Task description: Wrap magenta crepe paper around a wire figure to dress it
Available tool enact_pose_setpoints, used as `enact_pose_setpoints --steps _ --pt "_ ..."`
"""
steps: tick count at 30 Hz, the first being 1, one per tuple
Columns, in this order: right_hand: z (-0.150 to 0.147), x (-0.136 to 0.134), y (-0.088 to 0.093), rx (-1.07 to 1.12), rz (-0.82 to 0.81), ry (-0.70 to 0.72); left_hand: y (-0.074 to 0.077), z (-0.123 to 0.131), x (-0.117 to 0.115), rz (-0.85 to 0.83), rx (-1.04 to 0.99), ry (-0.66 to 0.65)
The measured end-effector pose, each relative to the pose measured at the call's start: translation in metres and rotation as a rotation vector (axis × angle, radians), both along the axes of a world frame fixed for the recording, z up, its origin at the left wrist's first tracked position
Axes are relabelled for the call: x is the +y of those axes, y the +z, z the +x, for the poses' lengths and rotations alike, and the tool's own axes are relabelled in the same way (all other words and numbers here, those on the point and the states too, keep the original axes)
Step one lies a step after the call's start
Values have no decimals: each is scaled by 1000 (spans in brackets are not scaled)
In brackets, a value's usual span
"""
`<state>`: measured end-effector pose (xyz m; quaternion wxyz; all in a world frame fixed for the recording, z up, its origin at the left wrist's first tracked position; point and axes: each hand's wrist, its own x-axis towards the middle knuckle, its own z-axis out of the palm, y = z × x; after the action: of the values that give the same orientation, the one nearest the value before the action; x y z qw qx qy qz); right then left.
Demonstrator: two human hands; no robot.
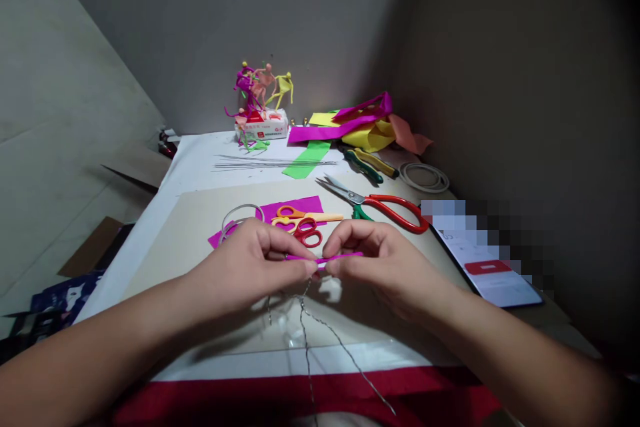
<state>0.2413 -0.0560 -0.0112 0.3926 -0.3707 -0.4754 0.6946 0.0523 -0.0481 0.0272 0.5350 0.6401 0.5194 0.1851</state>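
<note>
My left hand (265,253) and my right hand (373,257) meet over the board, both closed in a pinch on a narrow magenta paper strip (345,257). From between my fingers hangs a twisted wire figure (303,320), its long thin legs reaching down toward me. Its upper part is hidden by my fingers and the strip. Just beyond my hands lie small red-handled scissors (309,235), orange-yellow scissors (285,211) and a magenta paper piece (300,205). A ring of clear tape (243,207) sits behind my left hand.
Large red-handled scissors (395,207), pliers (365,165) and a white coil (424,177) lie at the right, near a phone (485,267). Farther back are wires (250,163), a green strip (307,160), coloured paper strips (340,132), and paper figures (263,85) on a box (263,127).
</note>
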Motion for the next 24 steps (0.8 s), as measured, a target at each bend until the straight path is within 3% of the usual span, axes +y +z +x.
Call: enact_pose_setpoints --steps 4,7,12,19,21,24 --pt "1 3 -1 74 -114 33 0 4 -9 201 41 -46" --pt "0 2 -2 55 -114 47 0 3 -11 233 3 -84" --pt "-3 -3 -1 -13 45 34 3 -4 -1 35 -13 -64" --pt "-2 -4 2 -161 397 -136 -3 -7 11 -271 -309 -16" --pt "-2 -4 2 -170 407 -159 -5 -6 12 -341 -379 29" --pt "-3 -4 1 -65 288 -131 -7 -4 12 -385 -417 79"
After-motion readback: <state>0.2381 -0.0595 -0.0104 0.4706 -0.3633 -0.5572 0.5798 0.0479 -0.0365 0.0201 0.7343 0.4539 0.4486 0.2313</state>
